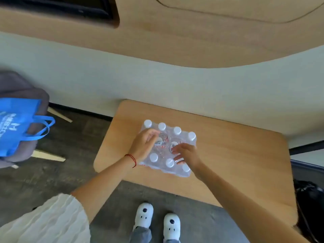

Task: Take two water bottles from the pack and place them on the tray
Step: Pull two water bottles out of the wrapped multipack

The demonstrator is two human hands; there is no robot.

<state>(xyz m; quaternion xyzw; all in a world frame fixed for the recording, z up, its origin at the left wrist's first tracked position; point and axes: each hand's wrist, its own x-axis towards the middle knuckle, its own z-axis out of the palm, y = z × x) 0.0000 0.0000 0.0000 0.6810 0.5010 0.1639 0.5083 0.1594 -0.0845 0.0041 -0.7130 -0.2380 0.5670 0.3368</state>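
Observation:
A shrink-wrapped pack of water bottles (182, 134) with white caps stands on a light wooden table (236, 155). Clear plastic film with red print covers the top. My left hand (142, 144) rests on the pack's left middle, fingers bent onto the film near a cap. My right hand (186, 153) lies on the pack's right middle, fingers spread over the film. Whether either hand pinches the film I cannot tell. No tray is in view.
A grey chair (21, 92) with a blue bag (15, 123) stands at the left. A pale wall runs behind the table. A dark bag (308, 195) sits at the table's right end. My white shoes (157, 218) are on the grey floor.

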